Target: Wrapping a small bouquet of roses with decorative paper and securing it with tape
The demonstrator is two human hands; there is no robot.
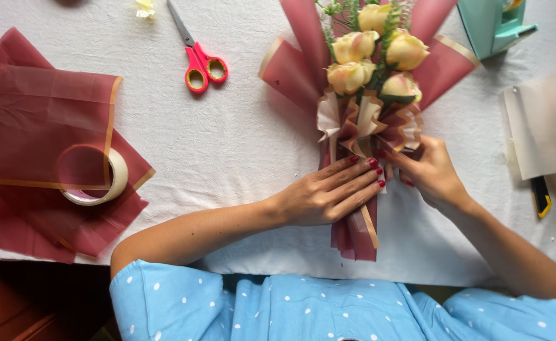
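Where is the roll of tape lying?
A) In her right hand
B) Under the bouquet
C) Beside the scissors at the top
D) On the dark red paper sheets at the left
D: the tape roll rests on the red sheets, far from the scissors and bouquet.

Left hand (328, 192) lay flat across wrapped stem of yellow rose bouquet (369, 95), right hand (426, 170) pinched wrap w/ fingertips, red scissors (199, 60) upper left, tape roll (98, 177) on maroon sheets (31, 126).
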